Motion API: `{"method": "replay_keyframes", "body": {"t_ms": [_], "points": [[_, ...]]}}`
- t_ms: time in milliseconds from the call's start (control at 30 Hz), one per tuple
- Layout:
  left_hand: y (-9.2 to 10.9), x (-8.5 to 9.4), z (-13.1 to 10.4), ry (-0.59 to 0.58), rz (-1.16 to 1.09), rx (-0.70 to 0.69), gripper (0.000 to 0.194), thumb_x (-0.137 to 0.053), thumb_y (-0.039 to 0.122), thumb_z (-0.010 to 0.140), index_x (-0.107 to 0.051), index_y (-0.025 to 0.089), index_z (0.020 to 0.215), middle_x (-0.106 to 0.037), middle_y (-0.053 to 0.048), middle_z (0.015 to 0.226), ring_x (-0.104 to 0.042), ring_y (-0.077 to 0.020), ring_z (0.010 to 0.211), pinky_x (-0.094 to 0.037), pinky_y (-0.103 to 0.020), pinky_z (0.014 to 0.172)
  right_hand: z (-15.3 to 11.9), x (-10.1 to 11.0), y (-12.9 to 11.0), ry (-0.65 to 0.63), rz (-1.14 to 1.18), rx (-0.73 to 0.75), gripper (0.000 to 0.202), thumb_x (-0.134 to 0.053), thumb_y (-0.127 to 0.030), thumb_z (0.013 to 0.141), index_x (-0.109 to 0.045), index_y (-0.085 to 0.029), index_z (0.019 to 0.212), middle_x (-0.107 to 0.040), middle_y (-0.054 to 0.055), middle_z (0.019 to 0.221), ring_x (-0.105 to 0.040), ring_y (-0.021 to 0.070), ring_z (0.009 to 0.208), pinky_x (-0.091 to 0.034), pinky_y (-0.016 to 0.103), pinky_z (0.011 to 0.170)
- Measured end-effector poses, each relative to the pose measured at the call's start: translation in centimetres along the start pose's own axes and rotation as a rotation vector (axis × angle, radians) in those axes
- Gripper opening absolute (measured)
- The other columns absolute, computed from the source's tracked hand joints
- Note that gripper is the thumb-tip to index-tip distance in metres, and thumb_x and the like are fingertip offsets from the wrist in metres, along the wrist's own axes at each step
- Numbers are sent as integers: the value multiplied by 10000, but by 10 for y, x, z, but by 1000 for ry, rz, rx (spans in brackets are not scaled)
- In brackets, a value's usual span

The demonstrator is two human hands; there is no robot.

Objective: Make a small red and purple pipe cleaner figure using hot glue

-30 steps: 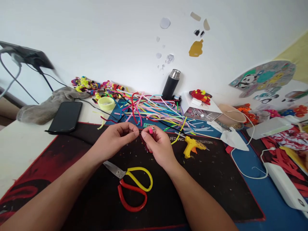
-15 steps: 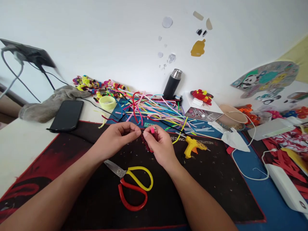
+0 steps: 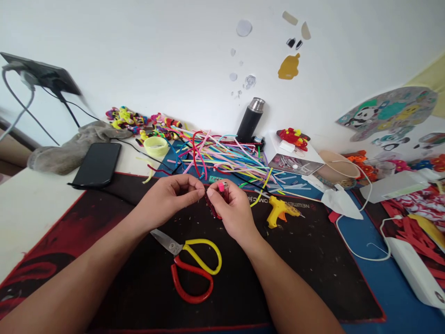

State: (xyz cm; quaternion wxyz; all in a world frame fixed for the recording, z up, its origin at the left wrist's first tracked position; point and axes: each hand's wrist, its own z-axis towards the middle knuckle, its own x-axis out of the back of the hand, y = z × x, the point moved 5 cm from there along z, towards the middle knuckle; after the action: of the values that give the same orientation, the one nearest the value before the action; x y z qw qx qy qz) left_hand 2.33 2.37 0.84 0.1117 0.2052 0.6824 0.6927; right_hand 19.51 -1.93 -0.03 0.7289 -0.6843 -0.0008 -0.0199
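Above the mouse mat (image 3: 243, 287), my two hands meet at the fingertips. My right hand (image 3: 233, 208) is closed around what looks like a lighter (image 3: 222, 186), its pink button and metal top showing over the fingers. A dark red, glittery fuzzy piece (image 3: 212, 208), like bent pipe cleaner, hangs below the same fingers. My left hand (image 3: 175, 197) has thumb and forefinger pinched right beside it; whatever lies between those tips is too small to make out. Nearer me, scissors (image 3: 187, 257) with one yellow and one red handle lie partly open on the mat.
Many coloured pipe cleaners (image 3: 222, 155) lie heaped behind my hands. A yellow glue gun (image 3: 278, 212) rests to the right, a black phone (image 3: 98, 164) to the left. Further back are a tape roll (image 3: 155, 146), a black flask (image 3: 251, 121) and a white box (image 3: 295, 155).
Both hands keep nearly the same pose and grip. The whole view has shifted very slightly; nothing on the table has visibly moved.
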Motion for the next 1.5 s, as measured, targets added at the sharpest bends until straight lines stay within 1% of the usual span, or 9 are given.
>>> {"method": "replay_keyframes", "body": {"t_ms": [100, 267, 467, 633, 767, 933, 1100, 1333, 1500], "points": [[0, -1, -1, -6, -1, 7, 360, -892, 546, 849, -793, 202, 885, -714, -7, 828, -594, -170, 758, -468, -266, 701, -1, 0, -1, -2, -11, -2, 246, -760, -455, 937, -664, -236, 881, -559, -42, 712, -455, 135, 593, -381, 282, 567], [3, -1, 0, -2, 7, -6, 323, -848, 511, 878, -775, 196, 866, -704, 1, 812, -585, -162, 744, -453, -261, 695, -1, -1, 0, -13, 6, -4, 240, -767, -445, 947, -660, -236, 892, -553, -45, 709, -446, 132, 587, -366, 282, 562], [5, 1, -1, 72, -26, -14, 280, -839, 468, 870, -763, 200, 844, -692, 15, 781, -557, -143, 699, -421, -252, 653, 0, -4, 8, -38, 144, -28, 294, -753, -501, 982, -632, -241, 917, -396, -93, 630, -295, 114, 525, -272, 278, 514], [1, 4, 1, 60, -53, -7, 309, -867, 490, 868, -779, 194, 864, -708, 4, 815, -570, -139, 708, -431, -239, 645, -1, -5, 15, -46, 136, -24, 313, -767, -517, 978, -639, -237, 922, -458, -76, 669, -314, 111, 534, -266, 280, 516], [0, 12, 2, 97, -80, 28, 374, -913, 540, 824, -773, 195, 863, -641, 33, 730, -470, -109, 602, -362, -229, 553, -1, -5, 15, -46, 136, -39, 319, -757, -525, 980, -634, -239, 907, -434, -86, 637, -308, 112, 524, -265, 283, 513], [5, 9, 1, 25, -72, 25, 358, -913, 538, 836, -797, 202, 875, -669, 23, 748, -502, -121, 635, -379, -230, 574, 0, -4, 10, -46, 176, -78, 341, -788, -523, 949, -606, -243, 883, -353, -111, 605, -257, 104, 509, -232, 282, 506], [5, 4, 1, -28, -47, 26, 351, -932, 524, 814, -819, 204, 904, -715, 4, 801, -573, -150, 724, -428, -244, 654, 0, -5, 9, -45, 208, -94, 339, -804, -516, 933, -611, -240, 894, -360, -114, 605, -259, 100, 507, -225, 276, 497], [-4, 4, 1, -45, 10, 31, 370, -874, 565, 866, -828, 205, 936, -716, -14, 825, -577, -172, 753, -434, -275, 677, 0, -4, 11, -41, 187, -71, 321, -777, -516, 956, -620, -241, 904, -386, -106, 610, -271, 104, 508, -235, 279, 497], [-3, 3, 0, -45, 8, 34, 383, -870, 577, 863, -822, 204, 930, -723, -18, 834, -585, -176, 763, -453, -275, 695, 0, -4, 12, -42, 173, -71, 325, -773, -527, 959, -619, -245, 908, -379, -104, 613, -266, 110, 512, -232, 287, 506]]}}
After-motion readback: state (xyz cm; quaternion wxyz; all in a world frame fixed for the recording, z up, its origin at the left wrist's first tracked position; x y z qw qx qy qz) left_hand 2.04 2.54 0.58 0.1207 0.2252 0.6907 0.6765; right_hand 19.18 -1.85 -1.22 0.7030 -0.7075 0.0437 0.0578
